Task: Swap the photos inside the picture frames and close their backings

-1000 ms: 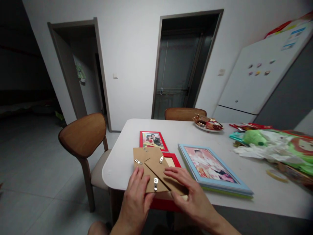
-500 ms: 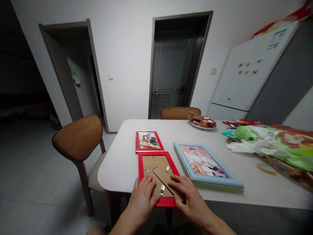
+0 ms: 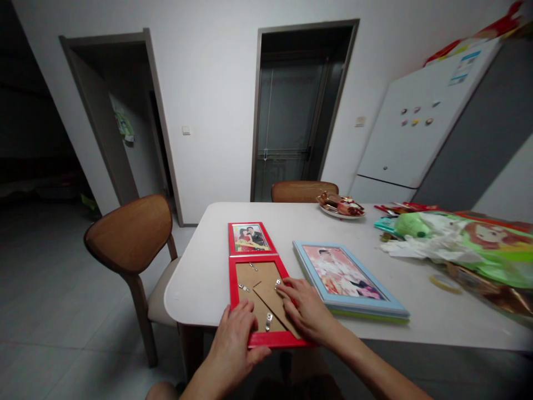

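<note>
A red picture frame (image 3: 280, 339) lies back side up at the table's near edge, its brown backing board (image 3: 250, 305) showing several metal clips and a slanted slit. My left hand (image 3: 236, 339) rests on its lower left corner, fingers on the board and thumb by the near rim. On the right side, my right hand (image 3: 307, 310) has its fingertips at the right metal clip (image 3: 277, 284). Touching the far edge is a second red frame (image 3: 272, 246), face up with a picture of two people. A light blue frame (image 3: 397, 308) lies atop a stack to the right.
A plate (image 3: 347, 215) of wrapped items stands at the far edge. Plastic packaging (image 3: 495, 255), white tissue (image 3: 437, 244) and a tape roll (image 3: 445, 284) lie on the right of the white table (image 3: 187, 289). Wooden chairs (image 3: 133, 233) stand left and behind.
My right hand has moved up along the frame to the right clip. My left hand has shifted slightly left and down, its thumb now off the board. The view has shifted a little.
</note>
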Motion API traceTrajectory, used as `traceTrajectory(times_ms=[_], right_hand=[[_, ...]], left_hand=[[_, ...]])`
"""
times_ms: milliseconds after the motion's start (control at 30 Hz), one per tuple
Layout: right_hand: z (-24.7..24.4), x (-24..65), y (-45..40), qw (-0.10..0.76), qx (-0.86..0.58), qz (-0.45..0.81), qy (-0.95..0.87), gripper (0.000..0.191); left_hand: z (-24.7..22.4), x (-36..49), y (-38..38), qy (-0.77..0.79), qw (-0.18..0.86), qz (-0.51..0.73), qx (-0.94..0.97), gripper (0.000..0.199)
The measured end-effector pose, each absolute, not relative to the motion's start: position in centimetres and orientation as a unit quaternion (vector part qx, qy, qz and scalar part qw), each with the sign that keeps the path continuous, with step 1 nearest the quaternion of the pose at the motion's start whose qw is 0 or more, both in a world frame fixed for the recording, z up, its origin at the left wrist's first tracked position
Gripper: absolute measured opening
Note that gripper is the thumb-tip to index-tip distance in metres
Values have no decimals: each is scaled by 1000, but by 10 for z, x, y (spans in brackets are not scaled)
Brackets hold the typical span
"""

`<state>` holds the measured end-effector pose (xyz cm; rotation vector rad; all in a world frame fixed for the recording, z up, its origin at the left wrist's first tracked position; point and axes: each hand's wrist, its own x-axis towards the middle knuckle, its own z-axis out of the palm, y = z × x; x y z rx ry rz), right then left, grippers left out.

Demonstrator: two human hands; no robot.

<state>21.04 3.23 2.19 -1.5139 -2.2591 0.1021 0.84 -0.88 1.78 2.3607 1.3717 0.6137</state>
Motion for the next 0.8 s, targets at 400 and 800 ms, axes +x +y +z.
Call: traceTrajectory(times_ms=[400, 800], right_hand=[[16, 205, 51, 198, -566, 36, -800, 25], [27, 197, 2, 199, -390, 53, -897, 29]], left_hand=[[24, 12, -9, 503, 165, 204, 824, 29], [13, 5, -3, 488, 173, 240, 822, 27]])
